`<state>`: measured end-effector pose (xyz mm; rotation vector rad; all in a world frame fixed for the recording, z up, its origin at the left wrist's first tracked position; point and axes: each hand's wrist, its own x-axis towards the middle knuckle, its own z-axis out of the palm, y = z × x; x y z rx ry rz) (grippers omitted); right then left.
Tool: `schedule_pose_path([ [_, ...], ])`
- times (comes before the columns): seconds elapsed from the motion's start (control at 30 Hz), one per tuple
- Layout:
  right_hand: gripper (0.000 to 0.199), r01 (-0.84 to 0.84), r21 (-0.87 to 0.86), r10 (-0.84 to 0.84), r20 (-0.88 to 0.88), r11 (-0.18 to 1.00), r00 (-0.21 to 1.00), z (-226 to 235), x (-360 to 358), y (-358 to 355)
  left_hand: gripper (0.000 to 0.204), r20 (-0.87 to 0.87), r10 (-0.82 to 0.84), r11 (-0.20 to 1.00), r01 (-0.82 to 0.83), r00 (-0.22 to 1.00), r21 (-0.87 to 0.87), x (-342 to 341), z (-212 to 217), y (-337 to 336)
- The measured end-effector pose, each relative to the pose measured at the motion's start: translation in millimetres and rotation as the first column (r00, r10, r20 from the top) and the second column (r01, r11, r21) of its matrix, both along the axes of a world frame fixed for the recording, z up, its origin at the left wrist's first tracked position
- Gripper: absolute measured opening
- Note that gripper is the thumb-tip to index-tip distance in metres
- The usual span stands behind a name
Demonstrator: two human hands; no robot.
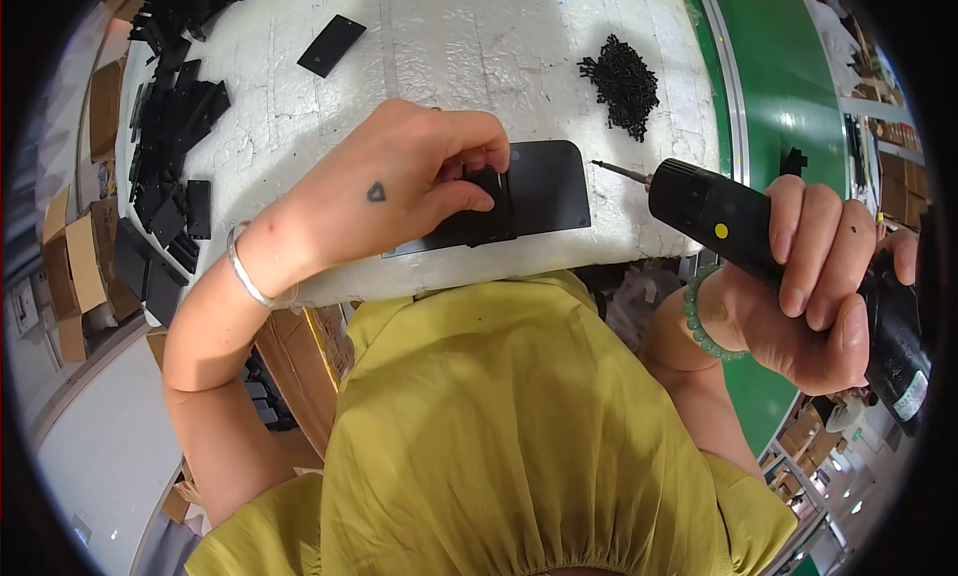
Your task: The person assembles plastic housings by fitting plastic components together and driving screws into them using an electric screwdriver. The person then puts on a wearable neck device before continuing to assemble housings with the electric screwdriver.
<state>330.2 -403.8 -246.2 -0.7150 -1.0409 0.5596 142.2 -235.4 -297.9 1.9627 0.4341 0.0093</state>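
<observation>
My left hand (pixel 399 177) is curled over a flat black rectangular panel (pixel 549 185) at the near edge of the white work surface. Its thumb and index finger are bent toward each other over the panel's middle, beside a raised black strip (pixel 506 202). What lies between the fingertips is too dark to make out. In my right hand (pixel 813 267) is a black electric screwdriver (pixel 711 212) with a yellow dot, its fingers wrapped round the body. The thin bit points left and stays apart from the panel's right end.
A heap of small black screws (pixel 624 85) lies at the far right of the white padded surface (pixel 449 57). One small black plate (pixel 331 45) lies at the back, and many black plates (pixel 170 177) are piled along the left edge. A green surface (pixel 788 67) adjoins on the right.
</observation>
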Motion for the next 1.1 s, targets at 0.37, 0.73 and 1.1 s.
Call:
schedule_pose_path([
  [0.37,0.034,0.020,0.011,-0.020,-0.031,1.000,0.999,-1,4,-4,0.024,0.263,-0.166,0.945,0.077,0.950,0.318,7,-17,-1],
  [0.73,0.034,-0.018,0.004,0.019,-0.025,1.000,1.000,0,5,0,0.032,0.206,-0.126,0.951,0.059,0.970,0.303,1,-22,-4],
  [1.1,0.037,-0.106,-0.009,0.106,0.058,0.994,0.993,0,-25,21,0.040,-0.041,0.109,0.914,-0.084,0.993,0.397,-16,-16,-14],
])
